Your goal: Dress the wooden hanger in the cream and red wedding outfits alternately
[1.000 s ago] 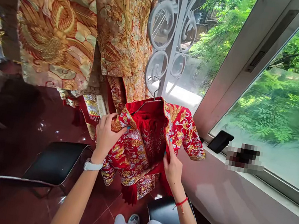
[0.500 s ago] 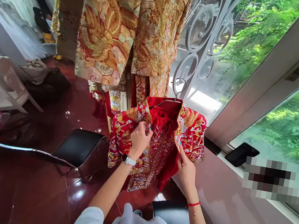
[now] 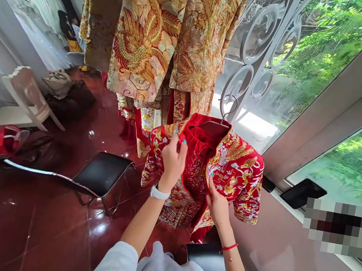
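Note:
A red jacket [image 3: 237, 173] with gold and silver embroidery hangs on a thin wire hanger [image 3: 229, 111] in front of me. Its front stands apart, showing red cloth [image 3: 196, 145] gathered inside. My left hand [image 3: 174, 160] is closed at the left front edge, just below the collar, thumb raised along the cloth. My right hand [image 3: 217, 202] pinches the right front edge lower down, thumb and fingers on the border. A pale watch band circles my left wrist and a red cord my right.
Gold embroidered garments [image 3: 146, 31] hang behind the jacket. A black chair [image 3: 104, 173] stands at left, another black seat [image 3: 206, 261] close below. A phone [image 3: 304, 193] lies on the window sill at right; white scrolled ironwork [image 3: 260, 42] rises before the glass.
The right front of the jacket has swung outward to the right, with its sleeve now hanging further out. My view has shifted a little left.

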The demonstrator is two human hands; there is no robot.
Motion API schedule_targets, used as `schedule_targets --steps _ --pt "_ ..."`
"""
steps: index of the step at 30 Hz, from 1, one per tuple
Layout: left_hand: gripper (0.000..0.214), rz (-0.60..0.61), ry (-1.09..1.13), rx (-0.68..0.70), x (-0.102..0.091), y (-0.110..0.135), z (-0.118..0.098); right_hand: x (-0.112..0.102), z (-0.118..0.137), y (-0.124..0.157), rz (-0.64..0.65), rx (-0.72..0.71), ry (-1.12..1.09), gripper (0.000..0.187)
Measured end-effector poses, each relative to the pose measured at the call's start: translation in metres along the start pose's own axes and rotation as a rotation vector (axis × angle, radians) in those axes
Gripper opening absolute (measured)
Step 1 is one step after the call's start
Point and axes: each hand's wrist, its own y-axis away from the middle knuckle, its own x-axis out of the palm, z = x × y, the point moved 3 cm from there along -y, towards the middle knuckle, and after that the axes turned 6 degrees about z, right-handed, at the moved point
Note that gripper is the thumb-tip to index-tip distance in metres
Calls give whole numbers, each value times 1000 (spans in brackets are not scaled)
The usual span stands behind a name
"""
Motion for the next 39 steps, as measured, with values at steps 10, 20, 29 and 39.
schedule_targets --steps 10,20,29,39 --pt "9 105 -203 283 78 25 13 27 -12 -5 1 62 -111 65" --pt "33 -84 260 -82 -49 -43 94 -96 -117 -74 -627 75 -442 67" --pt "46 -126 135 18 -52 -57 100 -132 -143 -146 -691 12 -673 37" --pt "47 -335 -52 70 -8 -1 100 -78 -145 -105 -613 137 -630 44"
